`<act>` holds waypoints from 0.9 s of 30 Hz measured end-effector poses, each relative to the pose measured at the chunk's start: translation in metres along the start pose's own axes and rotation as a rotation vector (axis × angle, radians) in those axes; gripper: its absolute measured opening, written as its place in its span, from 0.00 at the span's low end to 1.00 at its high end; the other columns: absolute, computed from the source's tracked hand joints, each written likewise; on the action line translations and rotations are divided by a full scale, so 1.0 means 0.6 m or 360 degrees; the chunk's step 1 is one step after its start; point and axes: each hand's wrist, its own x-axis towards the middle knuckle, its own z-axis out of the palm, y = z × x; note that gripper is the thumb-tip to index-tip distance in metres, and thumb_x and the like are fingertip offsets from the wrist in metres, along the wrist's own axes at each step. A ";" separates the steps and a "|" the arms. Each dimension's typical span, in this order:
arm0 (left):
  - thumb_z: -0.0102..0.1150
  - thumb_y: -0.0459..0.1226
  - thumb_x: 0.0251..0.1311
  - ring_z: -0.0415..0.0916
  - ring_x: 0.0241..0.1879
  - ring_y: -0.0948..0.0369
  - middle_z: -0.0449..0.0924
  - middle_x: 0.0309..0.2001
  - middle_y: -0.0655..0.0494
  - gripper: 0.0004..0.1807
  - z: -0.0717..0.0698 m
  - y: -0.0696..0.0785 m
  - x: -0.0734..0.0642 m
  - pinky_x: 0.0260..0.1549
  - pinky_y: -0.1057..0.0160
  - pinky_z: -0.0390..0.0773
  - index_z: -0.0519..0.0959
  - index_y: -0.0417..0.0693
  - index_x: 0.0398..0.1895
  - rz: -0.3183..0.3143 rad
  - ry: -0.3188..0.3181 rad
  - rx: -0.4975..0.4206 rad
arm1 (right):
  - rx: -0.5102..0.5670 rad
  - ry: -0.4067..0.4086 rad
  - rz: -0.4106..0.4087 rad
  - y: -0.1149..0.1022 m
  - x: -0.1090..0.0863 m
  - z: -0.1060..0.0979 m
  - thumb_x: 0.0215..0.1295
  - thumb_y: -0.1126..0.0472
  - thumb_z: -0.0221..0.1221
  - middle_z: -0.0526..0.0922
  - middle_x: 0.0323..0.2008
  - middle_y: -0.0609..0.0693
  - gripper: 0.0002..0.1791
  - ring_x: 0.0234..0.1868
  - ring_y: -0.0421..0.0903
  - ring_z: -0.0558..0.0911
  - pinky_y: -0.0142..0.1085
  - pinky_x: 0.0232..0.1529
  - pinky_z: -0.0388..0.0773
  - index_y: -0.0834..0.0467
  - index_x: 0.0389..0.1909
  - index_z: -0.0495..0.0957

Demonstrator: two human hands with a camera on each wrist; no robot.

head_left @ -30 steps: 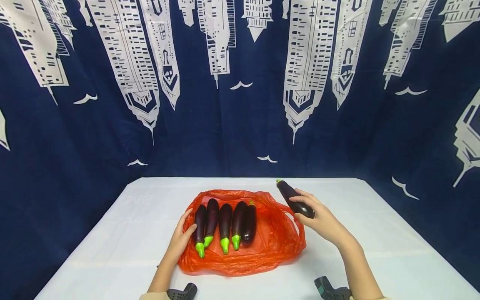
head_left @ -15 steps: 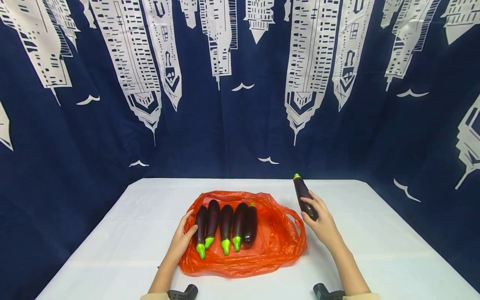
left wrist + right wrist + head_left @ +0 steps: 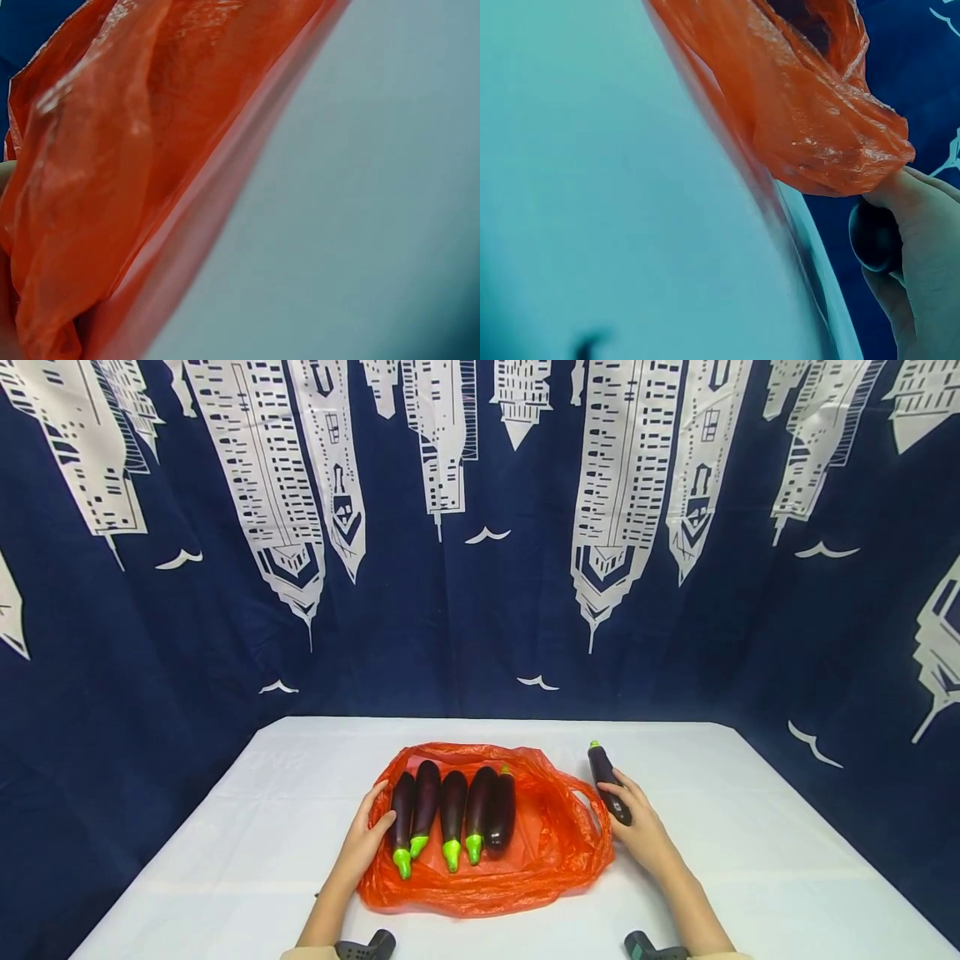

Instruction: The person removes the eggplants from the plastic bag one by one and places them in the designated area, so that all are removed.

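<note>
Several dark purple eggplants (image 3: 453, 810) with bright green stem ends lie side by side in an open red plastic bag (image 3: 536, 860) in the head view. At the bag's left rim my left hand (image 3: 366, 833) holds the film, its thumb beside the leftmost eggplant (image 3: 402, 814). The left wrist view shows mostly the bag's side (image 3: 112, 172). My right hand (image 3: 645, 831) grips another eggplant (image 3: 602, 770) just right of the bag, green end pointing away. In the right wrist view, this eggplant's rounded dark end (image 3: 875, 236) shows between thumb and fingers, beside the bag's handle.
The bag lies on a white-covered table (image 3: 300, 777). A loop handle (image 3: 600, 827) of the bag sits close to my right hand. Behind the table hangs a dark blue curtain (image 3: 420, 635) with white building prints.
My right hand has carried its eggplant to the right, then lowered it toward the table, with the eggplant turned to point more away from me. The left hand and the bag stay put.
</note>
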 end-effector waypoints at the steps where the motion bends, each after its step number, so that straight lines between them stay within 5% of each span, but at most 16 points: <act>1: 0.48 0.40 0.64 0.50 0.67 0.45 0.48 0.70 0.42 0.30 0.000 0.000 0.000 0.65 0.41 0.49 0.53 0.52 0.68 0.0001 0.0002 -0.0001 | -0.0011 -0.0016 -0.0002 0.001 0.000 0.001 0.59 0.57 0.58 0.55 0.68 0.58 0.23 0.65 0.67 0.57 0.65 0.56 0.59 0.54 0.56 0.70; 27: 0.49 0.41 0.63 0.49 0.68 0.44 0.49 0.70 0.42 0.30 -0.001 0.000 0.001 0.65 0.41 0.48 0.54 0.53 0.68 -0.0005 0.0015 0.0024 | -0.0092 -0.0210 0.0118 0.010 -0.004 0.005 0.58 0.61 0.57 0.51 0.68 0.60 0.25 0.65 0.68 0.55 0.66 0.58 0.54 0.57 0.58 0.67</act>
